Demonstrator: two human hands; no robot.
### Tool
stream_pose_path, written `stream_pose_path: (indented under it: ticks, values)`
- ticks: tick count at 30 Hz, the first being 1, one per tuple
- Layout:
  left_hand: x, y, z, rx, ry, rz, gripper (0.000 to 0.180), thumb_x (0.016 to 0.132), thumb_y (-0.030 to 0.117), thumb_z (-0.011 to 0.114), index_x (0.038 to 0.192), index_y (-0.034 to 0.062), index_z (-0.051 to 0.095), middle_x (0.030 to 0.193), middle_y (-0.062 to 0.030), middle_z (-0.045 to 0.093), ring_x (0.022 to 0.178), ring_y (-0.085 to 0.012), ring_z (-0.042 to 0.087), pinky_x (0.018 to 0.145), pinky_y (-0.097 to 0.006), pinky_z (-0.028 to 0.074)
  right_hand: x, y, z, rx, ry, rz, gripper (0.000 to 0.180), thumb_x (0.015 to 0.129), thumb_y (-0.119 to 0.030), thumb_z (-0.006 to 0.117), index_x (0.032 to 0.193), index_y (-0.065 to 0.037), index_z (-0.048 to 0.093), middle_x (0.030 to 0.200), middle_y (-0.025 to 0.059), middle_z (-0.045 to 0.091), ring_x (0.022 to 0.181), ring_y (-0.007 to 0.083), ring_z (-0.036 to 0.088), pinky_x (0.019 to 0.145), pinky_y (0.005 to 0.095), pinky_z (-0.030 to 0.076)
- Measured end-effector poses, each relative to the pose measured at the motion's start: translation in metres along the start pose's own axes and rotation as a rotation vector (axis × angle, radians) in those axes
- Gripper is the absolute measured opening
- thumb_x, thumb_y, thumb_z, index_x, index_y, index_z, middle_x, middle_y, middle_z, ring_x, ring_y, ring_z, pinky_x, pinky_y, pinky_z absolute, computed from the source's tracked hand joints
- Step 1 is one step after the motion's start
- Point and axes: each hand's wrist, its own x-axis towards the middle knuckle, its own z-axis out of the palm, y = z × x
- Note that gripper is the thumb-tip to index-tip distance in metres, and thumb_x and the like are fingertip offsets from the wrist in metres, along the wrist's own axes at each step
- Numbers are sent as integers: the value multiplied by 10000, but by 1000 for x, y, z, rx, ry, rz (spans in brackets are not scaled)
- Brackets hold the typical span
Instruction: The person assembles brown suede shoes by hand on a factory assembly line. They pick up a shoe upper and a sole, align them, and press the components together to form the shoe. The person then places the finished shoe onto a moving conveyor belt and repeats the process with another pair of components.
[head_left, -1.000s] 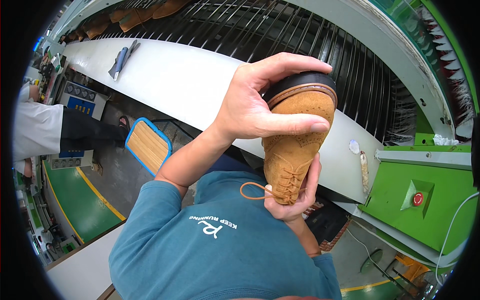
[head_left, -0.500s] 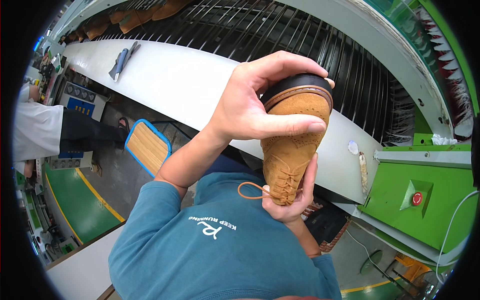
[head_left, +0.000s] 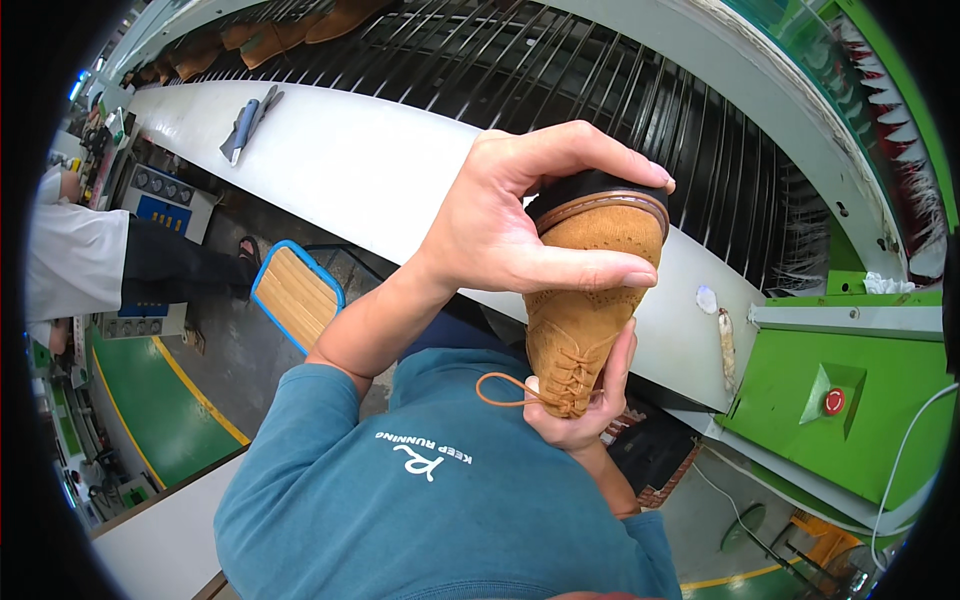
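Note:
I hold a tan suede lace-up shoe (head_left: 585, 310) with a dark sole, toe pointing up and away from me, in front of my chest. My left hand (head_left: 500, 235) wraps over the toe end, fingers on the sole edge and thumb across the upper. My right hand (head_left: 580, 415) supports the shoe from below at the laced opening, its fingers along the side. A loose lace loop (head_left: 495, 390) hangs to the left over my teal shirt.
A white ledge (head_left: 360, 170) runs along a black slatted conveyor (head_left: 620, 90) carrying tan shoes (head_left: 300, 25) far left. A blue-handled tool (head_left: 245, 125) lies on the ledge. A green machine with a red button (head_left: 835, 402) stands right. Another person (head_left: 100, 265) and a wooden stool (head_left: 295, 295) are left.

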Motion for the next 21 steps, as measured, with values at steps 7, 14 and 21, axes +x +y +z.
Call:
stream_pose_path:
  ticks: [7,14,21]
  values:
    - [1,8,2,48,5,15,520,769,45,985,1227,-64,766,1154,-237,812,1049,-293,823,923,-375,677,-10,1,2,77,32,62,1321,690,-255,894,1727,113,164,1665,259,356,1528,360,469,1243,466,413]
    - [1,9,3,122,34,86,464,782,44,963,1199,-59,788,1110,-229,827,1008,-281,833,894,-369,683,7,-16,0,31,24,-7,1237,704,-102,914,1744,33,257,1614,312,394,1448,426,522,1154,494,493]
    - [8,8,3,138,16,125,506,794,101,981,1240,-36,786,1168,-214,822,1064,-275,820,957,-369,661,11,-9,0,73,88,2,1245,701,-214,922,1727,65,275,1607,235,453,1455,354,542,1194,453,460]
